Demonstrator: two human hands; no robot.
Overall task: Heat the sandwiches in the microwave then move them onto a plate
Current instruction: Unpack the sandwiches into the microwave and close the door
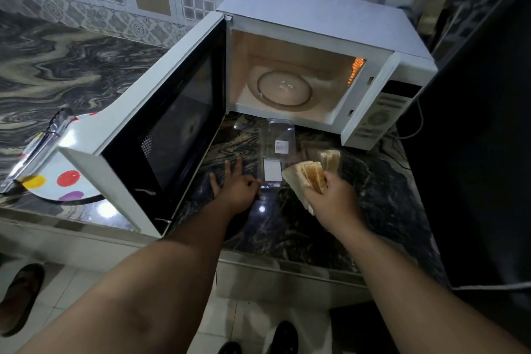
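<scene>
My right hand (334, 200) grips a triangular sandwich (304, 177) just above the counter, right of a clear plastic sandwich box (277, 149). A second sandwich (330, 159) stands behind it in the box's other half. My left hand (235, 185) rests on the dark counter with fingers spread, its thumb side touching the near end of the clear box. The white microwave (316, 20) stands open and lit, with its glass turntable (284, 89) bare. A white plate with coloured dots (67, 178) sits at the left, partly hidden by the microwave door (166, 129).
Metal tongs (43, 141) lie across the dotted plate. The open door swings out over the counter between the plate and my hands. A marbled countertop (57, 66) stretches left; its front edge (287, 263) runs below my forearms. A white cable (413, 129) trails right of the microwave.
</scene>
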